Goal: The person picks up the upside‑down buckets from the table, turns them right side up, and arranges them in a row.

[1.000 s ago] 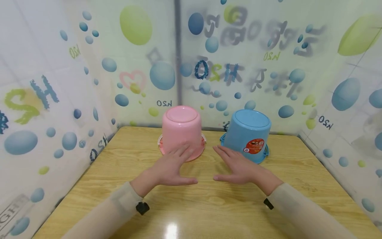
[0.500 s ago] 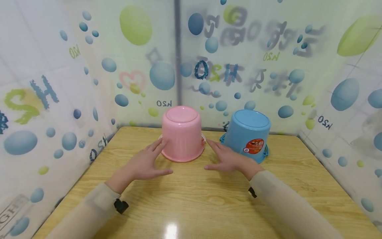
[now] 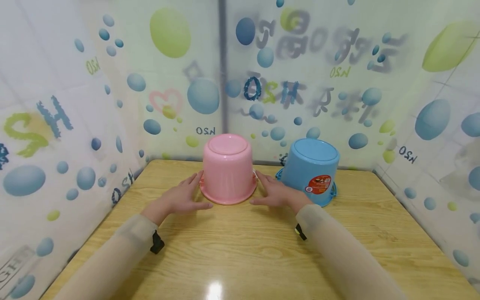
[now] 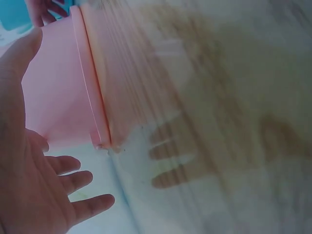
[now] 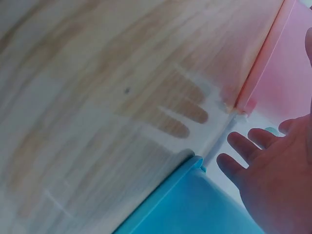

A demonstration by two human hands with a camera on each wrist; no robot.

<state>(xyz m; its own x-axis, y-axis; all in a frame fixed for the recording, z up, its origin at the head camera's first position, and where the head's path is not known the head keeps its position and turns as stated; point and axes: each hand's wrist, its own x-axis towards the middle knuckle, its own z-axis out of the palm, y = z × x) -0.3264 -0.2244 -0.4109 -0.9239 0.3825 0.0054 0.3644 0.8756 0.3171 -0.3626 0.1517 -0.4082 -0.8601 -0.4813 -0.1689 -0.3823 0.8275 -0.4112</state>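
pink bucket [image 3: 227,167] upturned, left hand [image 3: 182,197] and right hand [image 3: 275,193] flanking, fingers spread

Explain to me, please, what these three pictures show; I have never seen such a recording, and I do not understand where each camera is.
There is no machine here: a person works with two bare hands. The wide picture comes from a camera on the person's head, looking down at a wooden table. The other two come from cameras on the wrists, so each shows its own hand very near and somewhat blurred. On the table stand two buckets upside down: a pink bucket and, to its right, a blue bucket with a red sticker. The left hand and the right hand are open, one on each side of the pink bucket, near its rim. Nothing is held.
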